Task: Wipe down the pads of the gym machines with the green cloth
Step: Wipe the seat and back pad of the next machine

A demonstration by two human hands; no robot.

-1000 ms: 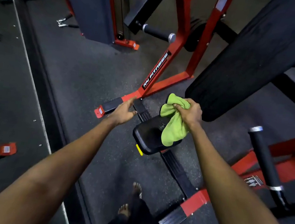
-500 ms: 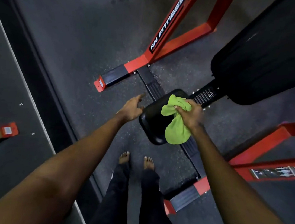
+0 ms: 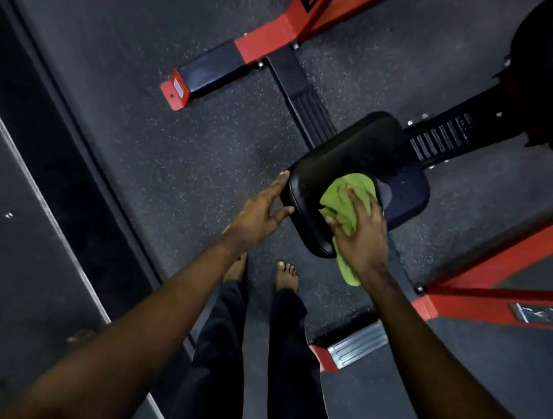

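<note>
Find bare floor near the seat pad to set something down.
Free: rubber floor between red frame foot and left hand; floor between seat pad and red bar at right. Crowded: the pad, under green cloth and right hand; bare feet near it.

Rubber floor [image 3: 204,166] w/ red frame [image 3: 263,40], bare feet [image 3: 286,274]

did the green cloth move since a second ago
Yes. The green cloth slid along the seat pad, from its far end to its near edge.

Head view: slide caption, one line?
Right hand presses green cloth onto black seat pad; left hand touches its edge.
</note>
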